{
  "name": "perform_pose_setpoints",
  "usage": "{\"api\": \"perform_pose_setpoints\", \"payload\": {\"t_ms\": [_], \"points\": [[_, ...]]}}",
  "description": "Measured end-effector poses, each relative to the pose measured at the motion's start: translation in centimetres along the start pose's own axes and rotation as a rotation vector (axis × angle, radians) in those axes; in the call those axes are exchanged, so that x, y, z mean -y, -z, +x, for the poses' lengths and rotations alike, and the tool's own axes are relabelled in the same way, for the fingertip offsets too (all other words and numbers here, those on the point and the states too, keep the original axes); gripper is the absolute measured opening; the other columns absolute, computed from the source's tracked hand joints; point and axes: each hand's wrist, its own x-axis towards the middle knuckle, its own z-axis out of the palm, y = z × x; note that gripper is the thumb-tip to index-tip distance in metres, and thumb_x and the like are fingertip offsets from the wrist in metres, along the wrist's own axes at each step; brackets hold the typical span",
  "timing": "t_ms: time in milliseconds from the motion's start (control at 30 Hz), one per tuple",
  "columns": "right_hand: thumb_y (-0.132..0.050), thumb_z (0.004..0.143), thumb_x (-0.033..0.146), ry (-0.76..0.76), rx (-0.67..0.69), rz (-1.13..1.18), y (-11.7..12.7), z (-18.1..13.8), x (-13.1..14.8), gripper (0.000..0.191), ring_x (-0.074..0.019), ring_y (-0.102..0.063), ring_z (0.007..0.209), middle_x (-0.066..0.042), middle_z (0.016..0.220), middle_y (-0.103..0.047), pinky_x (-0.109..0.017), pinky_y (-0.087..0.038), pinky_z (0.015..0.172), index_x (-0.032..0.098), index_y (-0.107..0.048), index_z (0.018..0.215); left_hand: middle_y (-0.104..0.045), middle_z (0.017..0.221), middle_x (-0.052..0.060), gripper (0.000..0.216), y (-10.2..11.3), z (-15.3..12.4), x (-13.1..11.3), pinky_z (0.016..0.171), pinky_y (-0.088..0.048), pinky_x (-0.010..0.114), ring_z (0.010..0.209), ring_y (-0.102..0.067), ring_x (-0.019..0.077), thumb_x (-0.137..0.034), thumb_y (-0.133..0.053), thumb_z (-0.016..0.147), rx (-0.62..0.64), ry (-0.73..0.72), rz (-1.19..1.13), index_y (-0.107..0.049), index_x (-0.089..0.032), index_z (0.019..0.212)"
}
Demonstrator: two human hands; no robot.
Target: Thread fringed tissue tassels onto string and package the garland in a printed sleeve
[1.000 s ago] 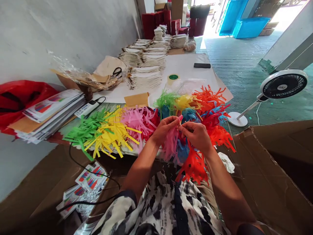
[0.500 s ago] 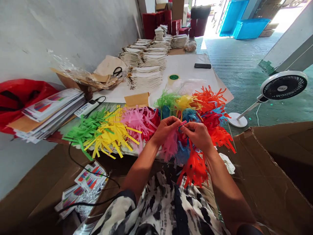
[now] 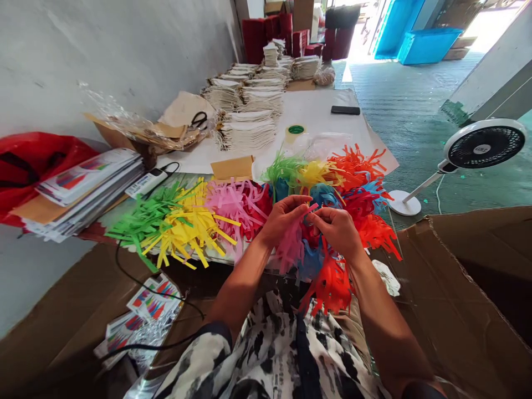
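Observation:
My left hand [image 3: 285,220] and my right hand [image 3: 338,230] meet over the table's near edge, both pinched on a pink paper tassel [image 3: 293,244] whose fringe hangs down between them. Blue fringe [image 3: 311,259] and orange-red fringe [image 3: 332,280] dangle just under my right hand. Left of my hands lie piles of fringed paper: green [image 3: 139,219], yellow [image 3: 187,227] and pink [image 3: 235,202]. Behind my hands sits a mixed heap of green, yellow, orange and blue tassels [image 3: 332,174].
Printed cards [image 3: 85,185] are stacked at the left beside a red bag [image 3: 29,158]. Farther back are paper stacks [image 3: 247,130], scissors [image 3: 199,120], a tape roll [image 3: 295,131] and a phone [image 3: 344,110]. A white fan [image 3: 480,149] stands on the floor; an open carton [image 3: 465,288] is at right.
My hands have stayed at the same spot, the fingers working slightly on the top of the pink tassel. The camera shifted a little.

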Motion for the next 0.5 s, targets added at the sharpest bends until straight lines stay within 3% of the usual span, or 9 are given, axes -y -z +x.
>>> {"api": "perform_pose_setpoints", "payload": {"t_ms": [200, 333, 500], "points": [[-0.068, 0.091, 0.059, 0.000, -0.007, -0.004, -0.1, 0.1, -0.3, 0.044, -0.0142, -0.059, 0.052, -0.001, 0.058, -0.070, -0.026, -0.042, 0.052, 0.020, -0.074, 0.073, -0.071, 0.083, 0.001, 0.033, -0.2, 0.1, -0.2, 0.075, -0.047, 0.024, 0.077, -0.061, 0.0121, -0.047, -0.089, 0.080, -0.068, -0.076, 0.130, -0.077, -0.016, 0.086], [-0.070, 0.090, 0.062, -0.005, -0.006, 0.048, -0.3, 0.0, -0.5, 0.045, -0.0146, -0.059, 0.052, -0.001, 0.060, -0.071, -0.027, -0.043, 0.052, 0.019, -0.075, 0.082, -0.071, 0.082, 0.000, 0.029, -0.6, 0.3, -0.1, 0.069, -0.044, 0.024, 0.075, -0.059, 0.0125, -0.045, -0.087, 0.083, -0.167, -0.203, 0.293, -0.077, -0.018, 0.084], [-0.072, 0.090, 0.063, 0.003, 0.002, 0.115, -0.4, 0.0, -0.4, 0.044, -0.0159, -0.062, 0.055, -0.001, 0.063, -0.071, -0.027, -0.045, 0.055, 0.019, -0.076, 0.089, -0.070, 0.084, 0.000, 0.019, -1.1, 0.2, -0.4, 0.067, -0.042, 0.024, 0.074, -0.058, 0.0124, -0.038, -0.082, 0.089, -0.218, -0.294, 0.336, -0.076, -0.020, 0.086]]}}
